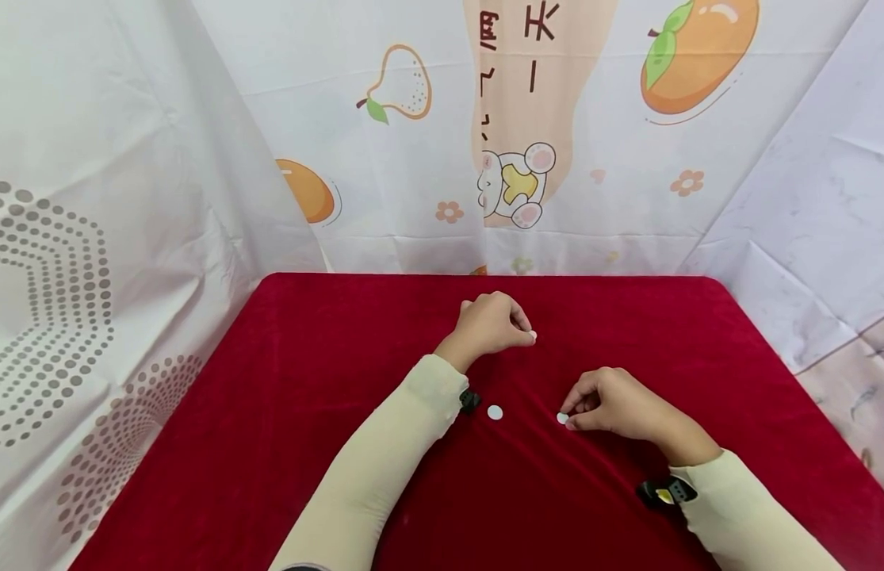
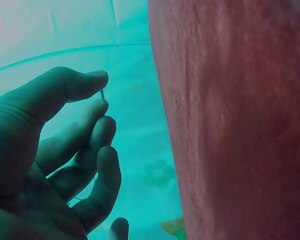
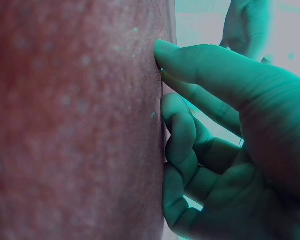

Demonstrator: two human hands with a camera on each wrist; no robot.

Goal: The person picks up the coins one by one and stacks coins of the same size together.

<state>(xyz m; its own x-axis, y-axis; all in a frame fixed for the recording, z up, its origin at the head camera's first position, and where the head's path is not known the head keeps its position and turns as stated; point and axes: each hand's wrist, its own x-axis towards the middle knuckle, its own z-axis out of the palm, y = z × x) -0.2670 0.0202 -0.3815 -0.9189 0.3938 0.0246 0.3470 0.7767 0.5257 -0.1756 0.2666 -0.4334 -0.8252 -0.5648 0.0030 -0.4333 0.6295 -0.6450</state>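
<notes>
My left hand [image 1: 490,325] is held over the far middle of the red cloth, pinching a small white disc [image 1: 532,335] between thumb and fingertip. Seen edge-on in the left wrist view, that disc [image 2: 102,95] is thin. Closer in and to the right, my right hand [image 1: 616,404] has thumb and index finger at either side of another white disc [image 1: 562,417], down at the cloth. In the right wrist view the fingers touch the cloth and mostly hide this disc. A third white disc [image 1: 495,412] lies flat between the two forearms.
Red velvet-like cloth [image 1: 327,349] covers the table, with faint creases near the middle. A white printed curtain [image 1: 413,174] hangs behind the far edge. More pale sheeting [image 1: 156,159] stands along the left side.
</notes>
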